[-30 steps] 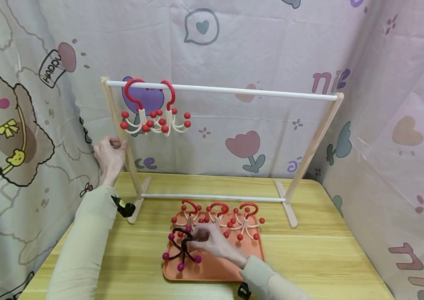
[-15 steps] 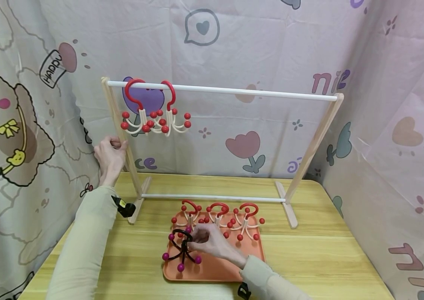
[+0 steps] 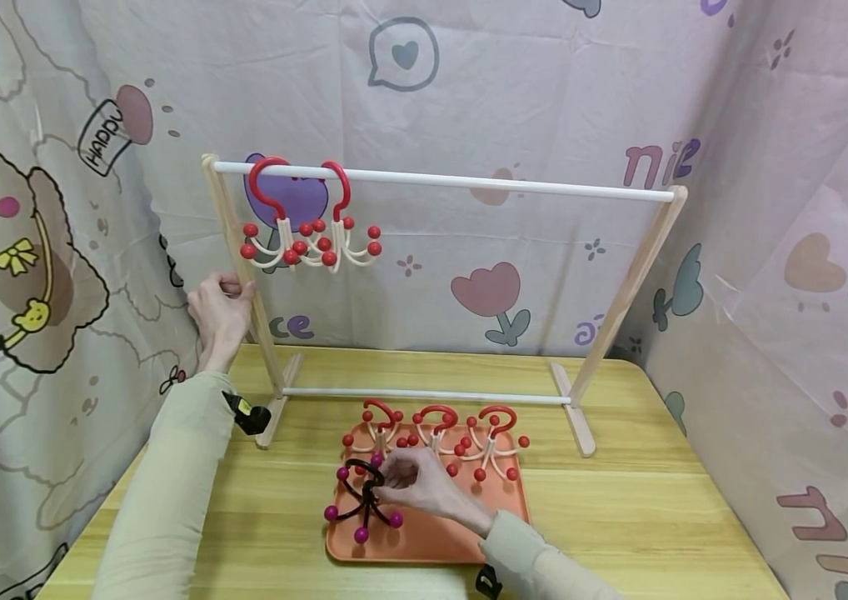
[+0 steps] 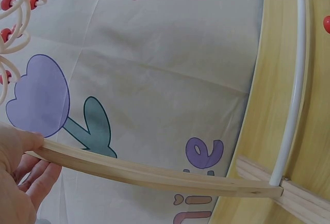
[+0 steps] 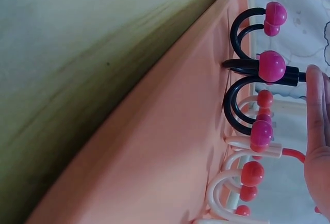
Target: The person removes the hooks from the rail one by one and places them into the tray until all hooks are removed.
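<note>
In the head view, my left hand (image 3: 220, 317) grips the left wooden post (image 3: 261, 325) of a hanging rack, and the left wrist view has its thumb and fingers on either side of that post. My right hand (image 3: 427, 483) pinches a black multi-prong hook hanger (image 3: 368, 493) with magenta ball tips by its upper stem. This hanger stands upright over the left part of an orange tray (image 3: 454, 537). Behind it on the tray are three cream hook hangers with red hooks and red balls, one of them at the right (image 3: 491, 450); the hand partly hides the middle one.
Two more red-and-cream hangers hang side by side on the left of the rack's white top rail (image 3: 469, 180). A lower white rail (image 3: 424, 395) runs behind the tray. The rack's feet rest on the wooden table (image 3: 656, 500). Printed curtains surround the table.
</note>
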`<move>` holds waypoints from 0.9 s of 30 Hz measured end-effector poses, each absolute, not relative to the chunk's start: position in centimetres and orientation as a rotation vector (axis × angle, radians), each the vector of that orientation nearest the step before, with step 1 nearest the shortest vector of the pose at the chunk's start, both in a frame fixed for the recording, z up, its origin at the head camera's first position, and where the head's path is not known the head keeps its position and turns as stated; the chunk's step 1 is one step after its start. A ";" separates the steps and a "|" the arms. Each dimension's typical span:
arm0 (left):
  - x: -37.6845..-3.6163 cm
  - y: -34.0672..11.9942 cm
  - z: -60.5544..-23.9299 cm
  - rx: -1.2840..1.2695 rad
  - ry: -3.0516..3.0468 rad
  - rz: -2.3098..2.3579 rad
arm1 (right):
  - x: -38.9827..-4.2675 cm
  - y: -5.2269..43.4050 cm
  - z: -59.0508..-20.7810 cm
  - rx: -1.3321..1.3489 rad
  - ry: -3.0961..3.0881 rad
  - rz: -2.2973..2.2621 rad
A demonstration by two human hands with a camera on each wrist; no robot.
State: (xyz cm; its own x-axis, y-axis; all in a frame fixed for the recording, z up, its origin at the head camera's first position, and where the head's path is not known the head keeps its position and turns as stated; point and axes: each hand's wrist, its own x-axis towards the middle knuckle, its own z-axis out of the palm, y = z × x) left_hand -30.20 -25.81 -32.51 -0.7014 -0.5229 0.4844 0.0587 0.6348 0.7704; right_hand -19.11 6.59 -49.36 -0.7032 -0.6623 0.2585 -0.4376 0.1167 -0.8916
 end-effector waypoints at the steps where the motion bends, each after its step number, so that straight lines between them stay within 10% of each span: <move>1: -30.2 -25.8 -32.5 0.361 -2.137 -1.041 | -19.1 6.6 -49.4 -1.105 2.186 -1.630; 27: -30.2 -25.8 -32.6 0.351 -2.147 -1.036 | -19.6 6.3 -46.4 -1.223 2.242 -1.688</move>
State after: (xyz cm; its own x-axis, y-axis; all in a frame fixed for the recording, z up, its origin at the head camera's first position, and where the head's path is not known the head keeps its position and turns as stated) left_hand -30.15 -25.76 -32.63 -0.7067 -0.5136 0.4865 0.0615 0.6404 0.7655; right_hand -19.62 6.35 -46.41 -0.6781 -0.6284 0.3813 -0.5399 0.0739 -0.8385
